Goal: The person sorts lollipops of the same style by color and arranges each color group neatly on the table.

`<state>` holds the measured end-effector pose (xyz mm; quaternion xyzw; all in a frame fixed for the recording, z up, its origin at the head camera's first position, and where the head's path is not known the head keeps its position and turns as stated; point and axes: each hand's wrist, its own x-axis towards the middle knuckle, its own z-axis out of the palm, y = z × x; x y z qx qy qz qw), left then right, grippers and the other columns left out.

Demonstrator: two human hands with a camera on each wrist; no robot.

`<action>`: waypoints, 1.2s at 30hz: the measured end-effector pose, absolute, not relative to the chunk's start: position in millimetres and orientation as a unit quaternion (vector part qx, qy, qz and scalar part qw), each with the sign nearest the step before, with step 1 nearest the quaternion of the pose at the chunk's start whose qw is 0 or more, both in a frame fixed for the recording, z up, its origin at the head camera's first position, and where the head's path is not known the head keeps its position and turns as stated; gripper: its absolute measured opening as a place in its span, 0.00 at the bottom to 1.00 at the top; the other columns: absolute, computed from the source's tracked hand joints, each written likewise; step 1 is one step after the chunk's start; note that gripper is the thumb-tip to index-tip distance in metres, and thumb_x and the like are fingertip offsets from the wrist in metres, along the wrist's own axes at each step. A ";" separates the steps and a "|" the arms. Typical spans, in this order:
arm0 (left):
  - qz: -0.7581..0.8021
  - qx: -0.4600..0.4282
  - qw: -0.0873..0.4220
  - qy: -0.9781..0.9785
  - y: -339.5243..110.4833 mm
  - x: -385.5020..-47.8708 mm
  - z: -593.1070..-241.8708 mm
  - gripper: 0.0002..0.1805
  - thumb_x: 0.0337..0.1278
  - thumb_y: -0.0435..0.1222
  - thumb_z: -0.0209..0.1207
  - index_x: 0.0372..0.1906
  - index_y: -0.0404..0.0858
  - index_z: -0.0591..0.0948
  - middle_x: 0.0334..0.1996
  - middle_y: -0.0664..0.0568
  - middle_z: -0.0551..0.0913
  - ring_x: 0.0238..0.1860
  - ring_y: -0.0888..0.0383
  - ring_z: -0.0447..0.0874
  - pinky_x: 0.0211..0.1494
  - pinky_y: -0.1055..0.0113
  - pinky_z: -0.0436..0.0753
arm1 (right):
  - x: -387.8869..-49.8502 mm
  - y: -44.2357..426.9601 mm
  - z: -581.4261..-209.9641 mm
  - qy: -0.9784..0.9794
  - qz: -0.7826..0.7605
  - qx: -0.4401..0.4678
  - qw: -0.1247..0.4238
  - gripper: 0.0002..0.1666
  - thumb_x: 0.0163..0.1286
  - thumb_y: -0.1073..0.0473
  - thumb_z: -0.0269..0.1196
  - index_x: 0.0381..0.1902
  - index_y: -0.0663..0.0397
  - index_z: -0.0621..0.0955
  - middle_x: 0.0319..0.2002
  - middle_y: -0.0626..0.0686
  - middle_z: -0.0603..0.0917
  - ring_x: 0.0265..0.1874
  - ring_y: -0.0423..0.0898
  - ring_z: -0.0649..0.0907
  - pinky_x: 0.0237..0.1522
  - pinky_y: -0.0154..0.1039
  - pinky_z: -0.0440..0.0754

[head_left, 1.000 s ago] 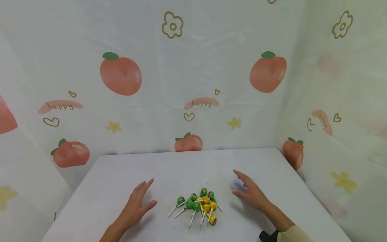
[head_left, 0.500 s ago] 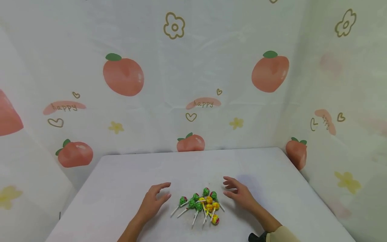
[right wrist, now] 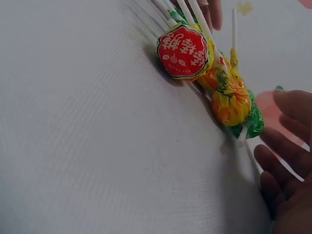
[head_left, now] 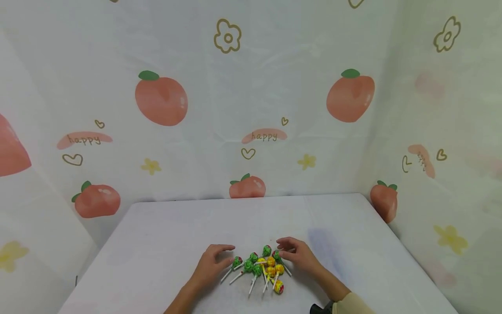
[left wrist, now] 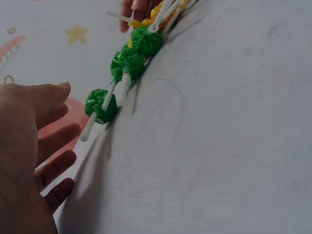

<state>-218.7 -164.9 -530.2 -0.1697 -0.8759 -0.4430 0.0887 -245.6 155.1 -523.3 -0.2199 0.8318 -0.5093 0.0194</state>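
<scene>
Several lollipops in green and yellow wrappers lie in a loose pile on the white table (head_left: 176, 226), white sticks pointing various ways. At the pile's left edge my left hand (head_left: 211, 265) holds nothing, its fingers loosely bent near a green lollipop (head_left: 237, 261). In the left wrist view a gap shows between that hand (left wrist: 24, 146) and the nearest green lollipop (left wrist: 100, 106). My right hand (head_left: 302, 256) is at the pile's right edge, thumb beside another green lollipop (head_left: 276, 255); whether it touches is unclear. Yellow lollipops (right wrist: 230, 107) lie close by in the right wrist view.
A white cloth backdrop (head_left: 211, 100) printed with fruit, flowers and hearts stands behind the table and along its sides. A black band (head_left: 321, 308) shows at the right wrist, beside a beige sleeve (head_left: 353, 304).
Both hands have moved inward from either side, toward the lollipops, and their fingers have become more bent. The lollipops keep their arrangement; the head view has shifted slightly.
</scene>
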 end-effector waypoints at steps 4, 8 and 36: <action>-0.449 -0.177 0.068 -0.873 -163.2 -220.3 -533.6 0.15 0.58 0.43 0.65 0.50 0.48 0.84 0.44 0.63 0.84 0.48 0.58 0.77 0.54 0.57 0.73 | -242.4 151.4 -512.4 0.831 -0.502 -0.228 0.067 0.20 0.68 0.61 0.64 0.55 0.63 0.78 0.47 0.58 0.83 0.44 0.53 0.81 0.44 0.41 0.78; -0.444 -0.183 0.064 -0.875 -163.2 -222.4 -533.5 0.14 0.58 0.43 0.65 0.50 0.48 0.85 0.43 0.63 0.84 0.45 0.60 0.77 0.51 0.59 0.73 | -242.2 149.4 -508.1 0.831 -0.500 -0.225 0.092 0.20 0.68 0.62 0.64 0.56 0.63 0.78 0.50 0.60 0.82 0.48 0.56 0.80 0.47 0.47 0.77; -0.417 -0.189 0.067 -0.887 -161.5 -220.4 -538.6 0.12 0.48 0.43 0.71 0.42 0.55 0.88 0.36 0.67 0.82 0.42 0.62 0.74 0.46 0.61 0.72 | -251.5 142.1 -517.1 0.869 -0.431 -0.227 0.090 0.14 0.65 0.62 0.65 0.49 0.51 0.83 0.45 0.48 0.81 0.39 0.46 0.78 0.42 0.46 0.75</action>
